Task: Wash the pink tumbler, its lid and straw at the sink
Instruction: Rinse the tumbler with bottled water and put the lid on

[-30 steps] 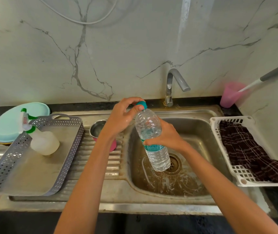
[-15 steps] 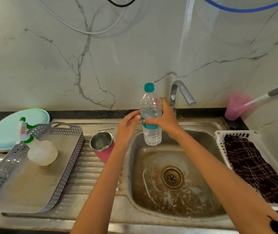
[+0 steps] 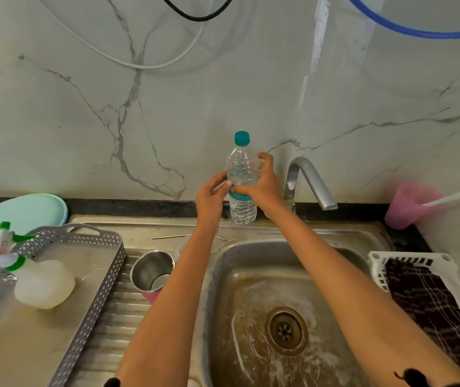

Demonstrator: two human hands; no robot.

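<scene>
Now, the items in order:

- Plate: teal, smooth and round, at ten o'clock of the basin.
- Tray: grey perforated plastic. It holds a squat translucent sprayer.
- Tumbler: pink outside, steel-lined. It stands upright on the ribbed drainboard at nine o'clock of the basin.
- Straw: thin metal, lying flat at the tumbler's twelve o'clock.
- Lid: apparently clear, half hidden between them.
- Left hand: fingers slack, thumb tip touching the bottle.
- Bottle: ribbed clear plastic with a teal cap. A second ago it was tilted over the basin with the left hand at its cap. It is now capped and upright at the back ledge.
- Right hand: wrapped round the bottle.
- Judgement: the bottle is being put aside, and the tumbler still awaits washing.
- Tap: brushed metal.
</scene>
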